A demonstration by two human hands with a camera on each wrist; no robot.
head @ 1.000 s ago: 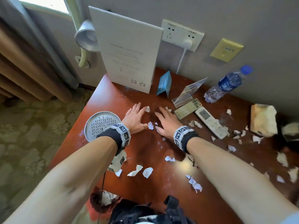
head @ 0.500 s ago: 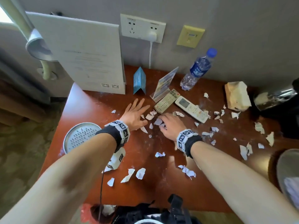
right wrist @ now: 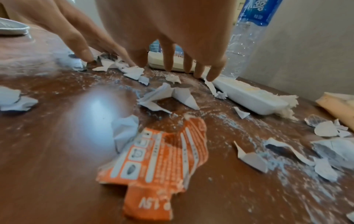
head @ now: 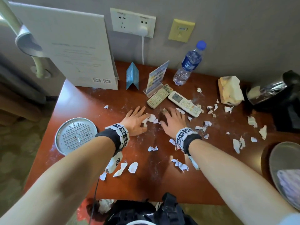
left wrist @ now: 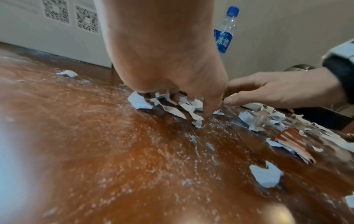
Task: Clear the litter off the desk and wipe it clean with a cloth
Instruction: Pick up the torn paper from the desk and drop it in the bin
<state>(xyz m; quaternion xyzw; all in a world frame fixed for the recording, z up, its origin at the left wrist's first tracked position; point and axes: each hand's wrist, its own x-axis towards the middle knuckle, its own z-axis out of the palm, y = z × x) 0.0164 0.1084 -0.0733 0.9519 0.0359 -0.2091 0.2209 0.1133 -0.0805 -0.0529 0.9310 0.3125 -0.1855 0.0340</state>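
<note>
Head view: left hand (head: 135,120) and right hand (head: 172,121), fingers spread and holding nothing, rake paper scraps (head: 151,119) together mid-desk (head: 84,101); litter-gathering underway; next, likely scooping the pile clear of two remotes (head: 185,103); no cloth identifiable.

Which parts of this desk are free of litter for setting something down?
Freest: the left strip of the desk between the white sign and perforated metal disc, bar one scrap and dust. Crowded: around both hands, the remotes, and rightward, strewn with paper scraps.
</note>
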